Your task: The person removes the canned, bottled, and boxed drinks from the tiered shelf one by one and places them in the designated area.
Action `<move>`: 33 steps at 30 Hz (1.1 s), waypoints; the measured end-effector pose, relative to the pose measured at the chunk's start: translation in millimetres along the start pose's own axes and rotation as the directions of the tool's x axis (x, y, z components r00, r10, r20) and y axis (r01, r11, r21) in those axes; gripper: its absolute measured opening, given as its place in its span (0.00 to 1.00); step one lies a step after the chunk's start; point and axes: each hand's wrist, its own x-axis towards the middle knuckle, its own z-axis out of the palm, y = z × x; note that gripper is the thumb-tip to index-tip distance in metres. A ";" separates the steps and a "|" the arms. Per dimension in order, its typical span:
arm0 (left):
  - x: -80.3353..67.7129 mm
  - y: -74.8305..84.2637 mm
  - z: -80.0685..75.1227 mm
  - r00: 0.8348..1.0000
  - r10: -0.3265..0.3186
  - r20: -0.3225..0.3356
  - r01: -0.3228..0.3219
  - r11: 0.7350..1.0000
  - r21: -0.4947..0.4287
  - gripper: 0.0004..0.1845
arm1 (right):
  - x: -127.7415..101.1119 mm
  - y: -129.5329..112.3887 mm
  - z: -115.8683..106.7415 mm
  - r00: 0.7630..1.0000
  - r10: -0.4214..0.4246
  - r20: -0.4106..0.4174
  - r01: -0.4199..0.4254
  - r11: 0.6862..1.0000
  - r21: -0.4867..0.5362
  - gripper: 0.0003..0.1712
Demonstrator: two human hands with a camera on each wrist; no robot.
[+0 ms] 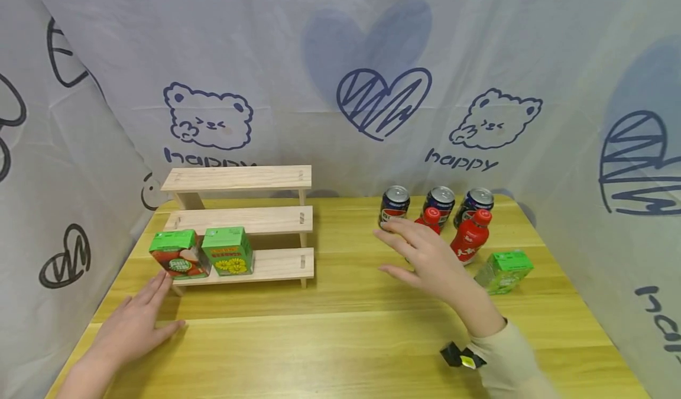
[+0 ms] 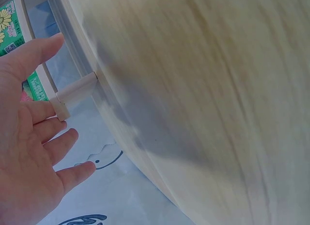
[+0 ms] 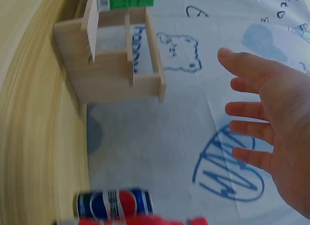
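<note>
My left hand (image 1: pixel 139 322) lies flat and open on the wooden table (image 1: pixel 340 346), fingertips just in front of the stepped wooden shelf (image 1: pixel 242 224). Two green juice cartons (image 1: pixel 178 254) (image 1: pixel 227 251) stand on the shelf's lowest step. In the left wrist view the left hand (image 2: pixel 29 138) is spread beside the shelf's leg (image 2: pixel 75 92). My right hand (image 1: pixel 425 257) hovers open, fingers spread, in front of three blue cans (image 1: pixel 395 205) and two red bottles (image 1: pixel 470 235). It holds nothing. The right wrist view shows the right hand (image 3: pixel 271 128) open above a can (image 3: pixel 114 204).
A third green carton (image 1: pixel 504 271) lies on the table right of the bottles. The shelf's upper two steps (image 1: pixel 239 177) are bare. Printed cloth walls (image 1: pixel 340 62) close in the table on three sides. A black strap (image 1: pixel 460 354) sits on my right wrist.
</note>
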 end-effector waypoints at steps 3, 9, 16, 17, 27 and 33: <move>-0.2 0.3 0.2 1.000 0.001 0.003 -0.001 1.000 -0.004 0.57 | 9.4 -6.1 9.1 1.000 -0.020 -0.002 0.020 1.000 0.003 0.33; -1.0 -0.4 0.5 1.000 0.001 0.003 -0.001 1.000 0.000 0.57 | 29.0 -18.5 26.1 0.998 -0.065 -0.004 0.065 0.997 0.029 0.33; -1.0 -1.2 0.2 1.000 0.001 0.003 -0.001 1.000 0.002 0.57 | 52.7 -33.0 46.0 0.992 -0.121 -0.032 0.122 0.991 0.058 0.35; -0.9 -1.4 0.1 1.000 0.002 0.003 -0.002 1.000 0.003 0.57 | 56.0 -34.9 48.8 0.992 -0.124 -0.033 0.126 0.990 0.061 0.35; 0.2 -1.5 0.2 1.000 -0.001 0.005 0.001 1.000 0.001 0.57 | 89.2 -54.9 72.0 0.982 -0.179 -0.055 0.183 0.979 0.088 0.34; 0.7 -1.0 0.1 1.000 0.000 0.007 0.000 1.000 0.000 0.57 | 106.7 -67.1 84.7 0.981 -0.190 -0.038 0.192 0.980 0.059 0.33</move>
